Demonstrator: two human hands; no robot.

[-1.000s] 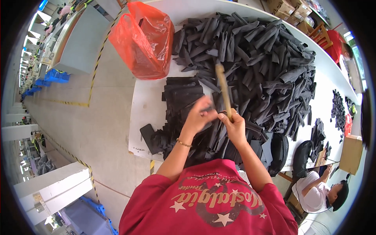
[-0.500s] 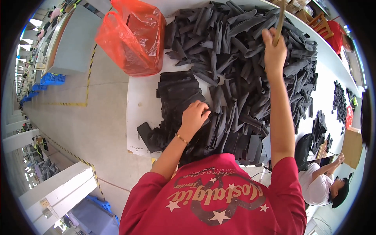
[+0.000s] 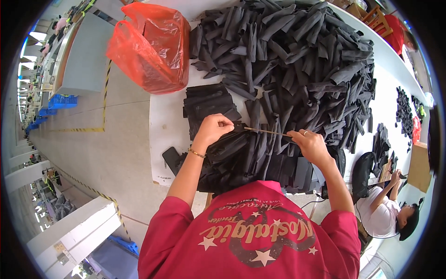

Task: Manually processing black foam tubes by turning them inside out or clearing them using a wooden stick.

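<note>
My right hand (image 3: 310, 145), a ring on one finger, is closed round one end of a thin tan stick (image 3: 267, 131). The stick points left across the black fabric, its far tip close to my left hand (image 3: 214, 130). That hand is closed in a pinch at the edge of a small black fabric piece (image 3: 239, 126), which meets the stick's tip. Whether the piece sits over the tip or only against it, I cannot tell. Below my left hand lies a layered stack of flat black pieces (image 3: 209, 98). Right of it spreads a big heap of rolled, tube-like black strips (image 3: 297, 60).
A red plastic bag (image 3: 162, 51) stands on the white table (image 3: 162, 125) at the far left. A dark phone (image 3: 171, 158) lies near the left edge. At the right, another person (image 3: 383, 209) works beside a cardboard sheet (image 3: 418, 167).
My right hand has come down from above the heap, bringing the stick toward my left hand. My left hand has shifted slightly left and closed into a pinch.
</note>
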